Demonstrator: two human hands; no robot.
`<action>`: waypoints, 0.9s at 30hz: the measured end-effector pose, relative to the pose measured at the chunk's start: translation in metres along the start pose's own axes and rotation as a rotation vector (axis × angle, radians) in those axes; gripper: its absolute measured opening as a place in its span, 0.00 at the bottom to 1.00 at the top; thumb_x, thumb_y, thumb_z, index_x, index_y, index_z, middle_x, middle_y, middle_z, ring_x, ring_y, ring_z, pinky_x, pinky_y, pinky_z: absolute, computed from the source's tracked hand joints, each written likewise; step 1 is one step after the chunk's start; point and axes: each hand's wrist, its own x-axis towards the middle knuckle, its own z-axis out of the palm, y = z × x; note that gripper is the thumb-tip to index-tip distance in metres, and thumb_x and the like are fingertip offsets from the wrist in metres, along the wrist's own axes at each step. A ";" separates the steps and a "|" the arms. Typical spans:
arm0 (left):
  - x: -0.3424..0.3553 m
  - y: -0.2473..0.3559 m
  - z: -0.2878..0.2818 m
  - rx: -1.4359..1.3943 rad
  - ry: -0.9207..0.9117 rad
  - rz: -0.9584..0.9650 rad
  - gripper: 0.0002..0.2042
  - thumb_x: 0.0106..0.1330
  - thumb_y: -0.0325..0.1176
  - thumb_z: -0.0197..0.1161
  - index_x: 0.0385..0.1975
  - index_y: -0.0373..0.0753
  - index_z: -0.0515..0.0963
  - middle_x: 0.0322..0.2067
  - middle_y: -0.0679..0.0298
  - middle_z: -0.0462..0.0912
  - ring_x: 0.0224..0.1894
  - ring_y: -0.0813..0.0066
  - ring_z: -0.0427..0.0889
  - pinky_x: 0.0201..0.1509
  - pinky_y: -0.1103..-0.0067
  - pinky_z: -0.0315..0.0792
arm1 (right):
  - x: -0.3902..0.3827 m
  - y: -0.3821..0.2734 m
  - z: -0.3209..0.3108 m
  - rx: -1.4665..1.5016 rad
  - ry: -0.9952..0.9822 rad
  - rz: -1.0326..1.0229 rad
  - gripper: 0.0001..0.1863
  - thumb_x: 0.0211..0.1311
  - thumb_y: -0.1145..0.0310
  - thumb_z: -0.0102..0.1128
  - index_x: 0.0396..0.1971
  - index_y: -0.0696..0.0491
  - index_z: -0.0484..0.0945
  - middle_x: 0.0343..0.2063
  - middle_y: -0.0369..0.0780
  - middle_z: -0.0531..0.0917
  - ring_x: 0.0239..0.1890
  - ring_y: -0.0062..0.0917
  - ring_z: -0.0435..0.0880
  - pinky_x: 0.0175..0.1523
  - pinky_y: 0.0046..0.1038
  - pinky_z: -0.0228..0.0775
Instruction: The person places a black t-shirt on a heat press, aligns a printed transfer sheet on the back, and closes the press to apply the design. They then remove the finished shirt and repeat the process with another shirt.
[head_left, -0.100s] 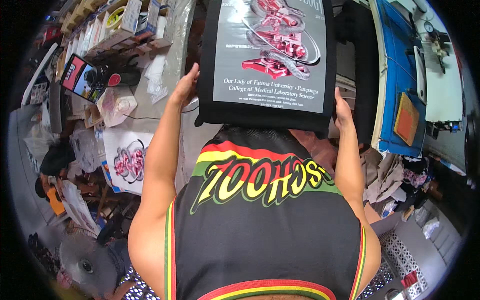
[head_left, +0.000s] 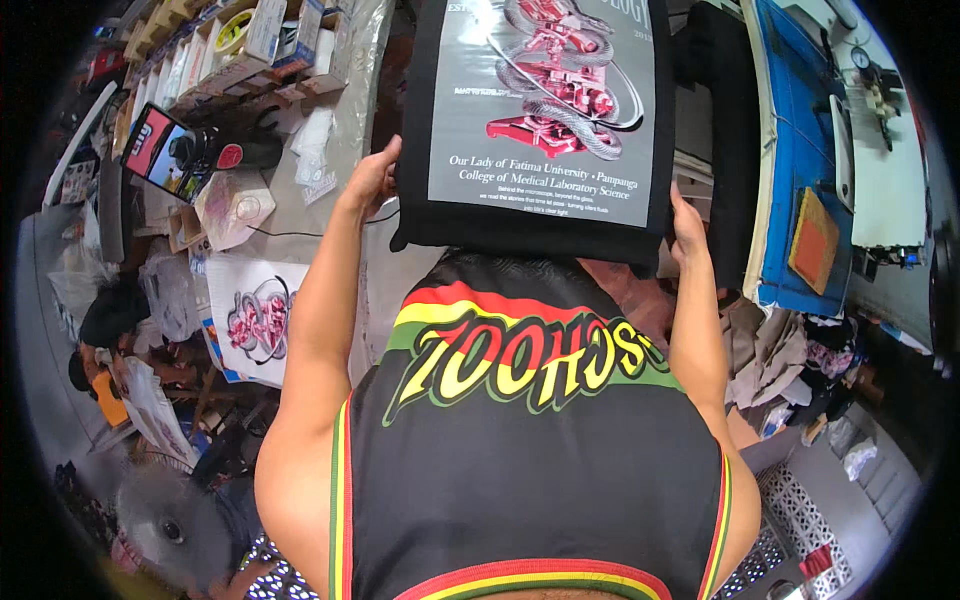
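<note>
In front of me lies a black shirt (head_left: 415, 215), its front stretched flat and its lower edge bunched. A large grey print (head_left: 475, 120) with a red microscope-like picture and pale lettering covers it. My left hand (head_left: 376, 178) is at the shirt's left side, thumb pointing up and fingers curled at the edge, partly hidden. On the opposite side, my right hand (head_left: 688, 228) has its thumb raised along the edge, with the other fingers mostly hidden. Both hands appear to grip the shirt's sides.
Left are a phone (head_left: 160, 150), boxes with tape rolls (head_left: 235, 32) and a paper (head_left: 250, 320) with a similar red picture. At right stand a blue framed screen (head_left: 780, 230) and crumpled brown cloth (head_left: 765, 355). A fan (head_left: 170, 525) is at lower left.
Both hands have slid slightly toward me along the shirt's sides. The shirt and its print have hardly moved.
</note>
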 end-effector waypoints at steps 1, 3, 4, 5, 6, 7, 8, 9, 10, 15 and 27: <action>-0.003 -0.002 -0.002 0.060 0.032 0.032 0.16 0.68 0.42 0.65 0.46 0.36 0.80 0.37 0.66 0.86 0.34 0.78 0.82 0.39 0.82 0.74 | -0.006 0.004 -0.005 0.104 -0.002 0.015 0.26 0.72 0.54 0.56 0.57 0.62 0.75 0.56 0.45 0.79 0.61 0.33 0.75 0.67 0.35 0.61; -0.024 -0.011 0.001 -0.065 0.089 0.206 0.11 0.70 0.36 0.64 0.44 0.35 0.80 0.37 0.65 0.86 0.32 0.81 0.83 0.36 0.84 0.76 | -0.021 -0.002 -0.015 0.285 -0.074 -0.024 0.20 0.70 0.59 0.59 0.51 0.60 0.78 0.52 0.44 0.82 0.58 0.32 0.77 0.65 0.35 0.64; -0.035 -0.006 0.001 -0.128 0.082 0.235 0.10 0.70 0.35 0.64 0.43 0.35 0.80 0.37 0.65 0.86 0.33 0.80 0.83 0.37 0.83 0.76 | -0.030 -0.007 -0.017 0.377 -0.108 -0.046 0.17 0.70 0.62 0.60 0.49 0.59 0.79 0.50 0.43 0.83 0.56 0.32 0.78 0.64 0.35 0.65; -0.041 -0.003 -0.002 -0.191 0.075 0.263 0.09 0.70 0.33 0.64 0.43 0.35 0.79 0.37 0.64 0.86 0.34 0.80 0.84 0.38 0.83 0.77 | -0.037 -0.007 -0.017 0.369 -0.081 -0.069 0.14 0.69 0.63 0.60 0.47 0.58 0.80 0.48 0.43 0.84 0.54 0.31 0.80 0.62 0.35 0.67; -0.045 -0.004 -0.020 -0.202 0.018 0.268 0.12 0.69 0.31 0.64 0.47 0.32 0.79 0.39 0.64 0.86 0.37 0.79 0.84 0.41 0.83 0.77 | -0.043 -0.010 -0.017 0.359 -0.063 -0.092 0.12 0.69 0.64 0.61 0.45 0.57 0.80 0.46 0.42 0.84 0.52 0.30 0.81 0.60 0.34 0.68; -0.048 0.000 -0.019 -0.172 0.020 0.267 0.13 0.69 0.31 0.64 0.49 0.32 0.78 0.40 0.64 0.86 0.38 0.79 0.84 0.42 0.83 0.77 | -0.047 -0.010 -0.021 0.349 -0.031 -0.120 0.10 0.69 0.66 0.61 0.42 0.56 0.80 0.44 0.41 0.85 0.50 0.30 0.82 0.58 0.34 0.70; -0.053 0.004 -0.019 -0.141 0.020 0.266 0.15 0.69 0.31 0.64 0.51 0.31 0.78 0.41 0.63 0.85 0.39 0.79 0.84 0.42 0.83 0.76 | -0.049 -0.008 -0.026 0.320 -0.017 -0.097 0.11 0.68 0.66 0.61 0.45 0.55 0.80 0.43 0.40 0.85 0.46 0.28 0.82 0.53 0.32 0.74; -0.055 0.009 -0.017 -0.109 0.016 0.267 0.16 0.68 0.31 0.64 0.53 0.31 0.77 0.42 0.63 0.85 0.40 0.79 0.83 0.43 0.83 0.76 | -0.051 -0.006 -0.025 0.296 -0.021 -0.116 0.12 0.68 0.66 0.62 0.46 0.55 0.80 0.43 0.39 0.85 0.46 0.27 0.82 0.51 0.32 0.73; -0.052 0.010 -0.020 -0.069 -0.001 0.255 0.19 0.68 0.32 0.65 0.56 0.30 0.75 0.45 0.62 0.84 0.44 0.78 0.82 0.45 0.83 0.75 | -0.053 -0.006 -0.023 0.268 -0.016 -0.139 0.12 0.68 0.66 0.62 0.46 0.55 0.80 0.42 0.38 0.85 0.45 0.26 0.82 0.49 0.33 0.73; -0.054 0.005 -0.029 -0.008 -0.008 0.284 0.21 0.70 0.33 0.62 0.58 0.28 0.71 0.50 0.57 0.82 0.51 0.71 0.81 0.53 0.74 0.74 | -0.046 -0.004 -0.025 0.135 0.215 -0.070 0.18 0.63 0.60 0.68 0.51 0.49 0.80 0.45 0.32 0.82 0.43 0.22 0.76 0.50 0.33 0.63; -0.047 0.000 -0.025 0.318 0.238 0.386 0.15 0.69 0.34 0.64 0.51 0.31 0.79 0.42 0.63 0.84 0.41 0.77 0.82 0.47 0.81 0.74 | -0.046 -0.007 -0.008 -0.174 0.340 -0.186 0.12 0.63 0.63 0.67 0.42 0.54 0.85 0.37 0.35 0.86 0.39 0.23 0.82 0.46 0.30 0.73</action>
